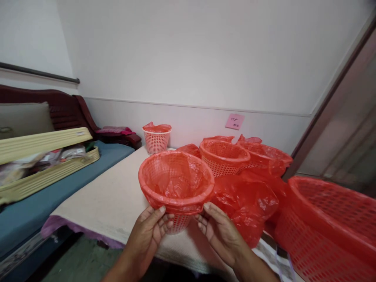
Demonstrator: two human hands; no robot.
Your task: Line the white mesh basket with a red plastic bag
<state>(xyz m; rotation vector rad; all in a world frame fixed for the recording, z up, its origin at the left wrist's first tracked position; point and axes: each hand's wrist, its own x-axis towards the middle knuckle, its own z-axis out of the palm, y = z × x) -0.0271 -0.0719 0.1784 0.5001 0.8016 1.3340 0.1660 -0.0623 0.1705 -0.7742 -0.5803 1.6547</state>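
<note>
A small lattice basket (179,224) stands at the near edge of the table, in front of me. The red plastic bag (176,187) inside it is folded outward over the rim, and its loose edge hangs a little below. On the front left, my left hand (152,227) pinches that edge between thumb and fingers. My right hand (217,231) grips the bag's edge on the front right the same way. The palms face upward, close under the rim. The bag's underside within the basket is partly hidden.
Loose red plastic bags (246,199) lie heaped at the right. Behind them stand two bag-lined baskets (225,152) (264,152). A large red basket (329,223) fills the right edge. One white basket (156,141) sits against the wall. A cream lidded box (49,172) rests on the blue seat at left.
</note>
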